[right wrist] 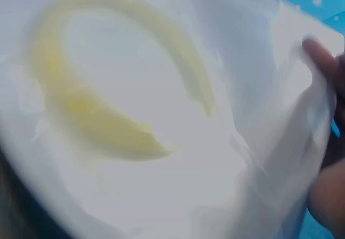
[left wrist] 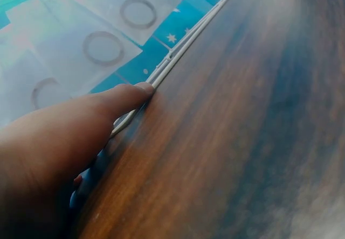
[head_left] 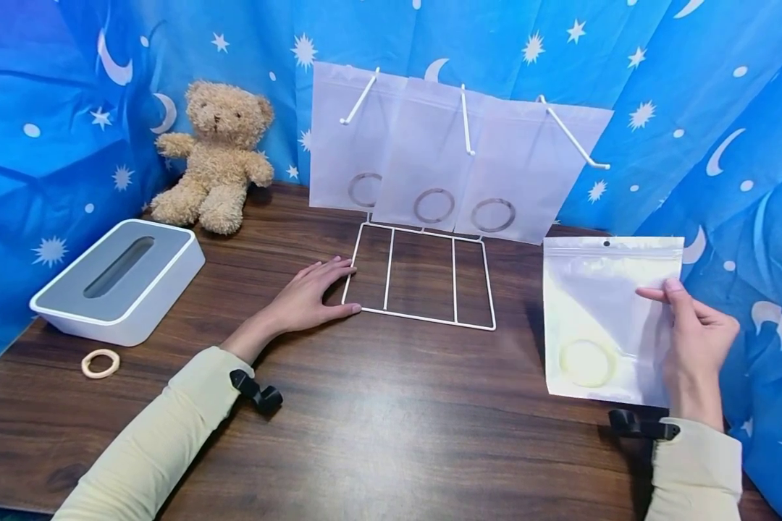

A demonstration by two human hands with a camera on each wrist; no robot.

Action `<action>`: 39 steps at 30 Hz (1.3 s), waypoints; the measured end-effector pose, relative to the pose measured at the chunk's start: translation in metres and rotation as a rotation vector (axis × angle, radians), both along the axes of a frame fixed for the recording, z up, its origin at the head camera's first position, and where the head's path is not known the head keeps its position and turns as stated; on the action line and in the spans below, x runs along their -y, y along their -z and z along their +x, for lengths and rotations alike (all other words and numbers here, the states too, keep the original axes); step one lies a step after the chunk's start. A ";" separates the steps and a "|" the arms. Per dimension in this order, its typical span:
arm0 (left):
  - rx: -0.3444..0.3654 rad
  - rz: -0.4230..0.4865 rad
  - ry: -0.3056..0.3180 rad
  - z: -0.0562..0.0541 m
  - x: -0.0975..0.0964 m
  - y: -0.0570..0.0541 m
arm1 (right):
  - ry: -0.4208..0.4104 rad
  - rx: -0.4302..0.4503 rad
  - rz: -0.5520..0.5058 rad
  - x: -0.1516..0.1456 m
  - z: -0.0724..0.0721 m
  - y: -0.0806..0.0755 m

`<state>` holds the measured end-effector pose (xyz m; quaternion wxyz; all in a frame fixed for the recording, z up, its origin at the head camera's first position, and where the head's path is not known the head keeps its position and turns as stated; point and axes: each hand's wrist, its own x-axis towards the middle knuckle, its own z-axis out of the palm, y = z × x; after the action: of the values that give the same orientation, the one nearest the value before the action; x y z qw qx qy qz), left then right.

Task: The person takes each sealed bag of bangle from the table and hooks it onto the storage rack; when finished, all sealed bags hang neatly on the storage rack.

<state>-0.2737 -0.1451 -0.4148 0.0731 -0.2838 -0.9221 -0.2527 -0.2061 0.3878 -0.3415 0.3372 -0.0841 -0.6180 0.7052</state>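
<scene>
In the head view my right hand (head_left: pixel 700 340) pinches the right edge of a white zip bag (head_left: pixel 583 307), holding it up with its punched hole at the top. A pale yellow ring (right wrist: pixel 51 61) shows through the bag and looms large in the right wrist view. My left hand (head_left: pixel 303 297) rests at the left front corner of a white wire display rack (head_left: pixel 423 319). Its fingers are fairly straight, and the thumb (left wrist: pixel 132 95) touches the base wire. Three similar bags, the right one (head_left: pixel 528 166) among them, hang from the rack's hooks, each with a dark ring inside.
A grey and white tissue box (head_left: pixel 163 297) stands on the left of the wooden table (head_left: pixel 378 434), a loose wooden ring (head_left: pixel 86 364) in front of it. Behind sits a teddy bear (head_left: pixel 224 163). Blue star-and-moon cloth (head_left: pixel 678 181) surrounds the table's back and sides.
</scene>
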 end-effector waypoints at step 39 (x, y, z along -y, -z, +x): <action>-0.011 0.000 0.012 0.001 0.000 0.000 | -0.653 -0.350 0.057 0.188 -0.001 -0.055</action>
<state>-0.2727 -0.1452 -0.4150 0.0768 -0.2905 -0.9200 -0.2515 -0.2075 0.2001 -0.2861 0.1972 0.2486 -0.5648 0.7617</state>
